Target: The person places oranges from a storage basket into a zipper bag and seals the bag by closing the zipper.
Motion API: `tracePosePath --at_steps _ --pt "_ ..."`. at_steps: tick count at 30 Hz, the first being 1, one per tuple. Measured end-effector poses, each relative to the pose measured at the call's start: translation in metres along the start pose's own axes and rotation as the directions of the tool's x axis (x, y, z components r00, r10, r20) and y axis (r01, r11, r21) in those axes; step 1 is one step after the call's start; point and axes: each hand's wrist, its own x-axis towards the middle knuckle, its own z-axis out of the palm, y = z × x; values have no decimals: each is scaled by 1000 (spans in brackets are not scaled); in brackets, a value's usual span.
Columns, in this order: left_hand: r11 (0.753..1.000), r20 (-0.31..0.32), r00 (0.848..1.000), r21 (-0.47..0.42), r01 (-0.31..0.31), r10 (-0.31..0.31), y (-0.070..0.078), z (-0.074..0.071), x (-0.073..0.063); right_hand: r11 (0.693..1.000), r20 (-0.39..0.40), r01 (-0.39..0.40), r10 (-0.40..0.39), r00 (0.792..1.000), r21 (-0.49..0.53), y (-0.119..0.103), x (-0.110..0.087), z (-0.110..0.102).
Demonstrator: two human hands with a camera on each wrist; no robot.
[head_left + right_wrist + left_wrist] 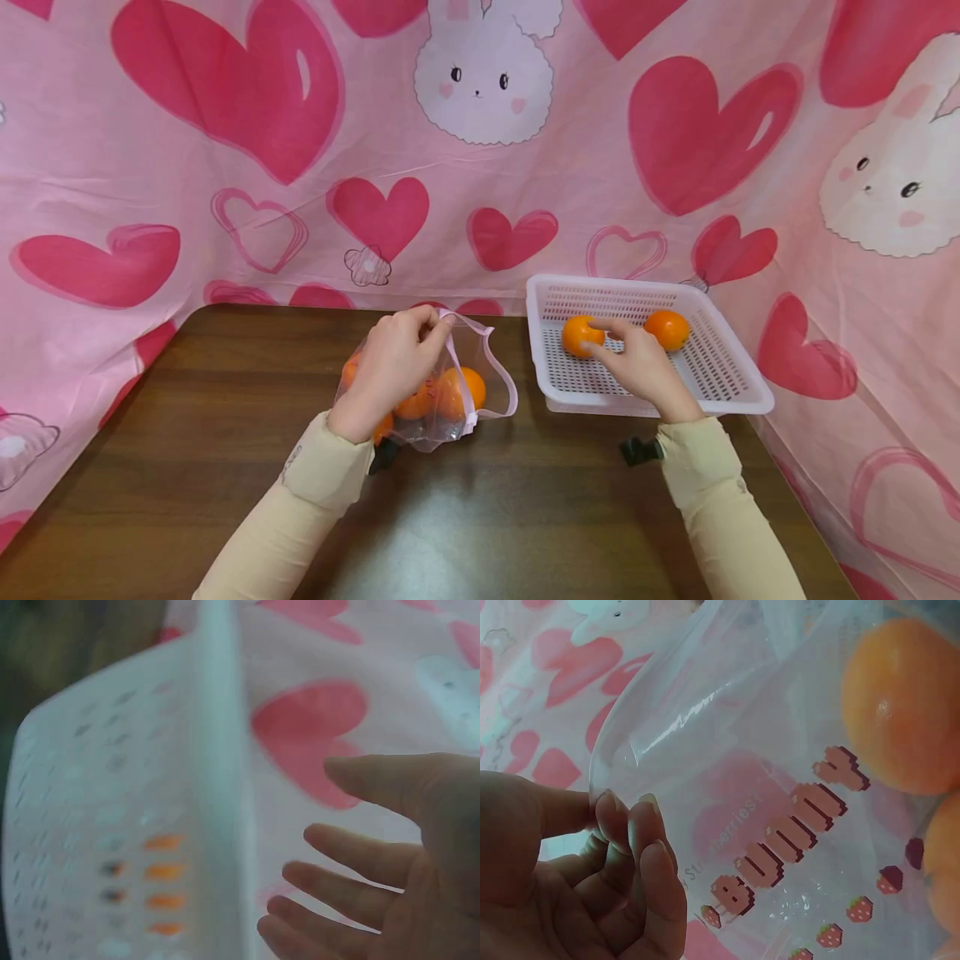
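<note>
My left hand (397, 354) pinches the upper edge of a clear plastic zip bag (705, 735) with pink trim, between thumb and fingertips. Printed on the bag are the word BUNNY and small strawberries. Several oranges (461, 393) lie inside it, and its mouth gapes toward the right. Over the white basket (581, 400), my right hand (637, 362) has its thumb and fingers spread, with nothing between them. Its fingertips overlap the left orange (577, 335) in the head view. A second orange (667, 331) sits to the right in the basket.
Bag and basket stand toward the back of a dark wooden table (480, 517). A pink cloth (420, 150) with hearts and bunnies hangs behind and along the sides. The basket's raised rim (221, 787) shows close to the right hand in the right wrist view.
</note>
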Motion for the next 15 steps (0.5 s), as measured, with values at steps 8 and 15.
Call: tracePosePath --at_steps 8,15 --pt "1000 22 1000 -3 5 -5 -1 -1 -1 995 183 -39 56 981 -91 30 17 16" --pt "1000 24 1000 -10 1 -1 -2 -4 -2 983 171 -70 99 980 -169 37 31 22"
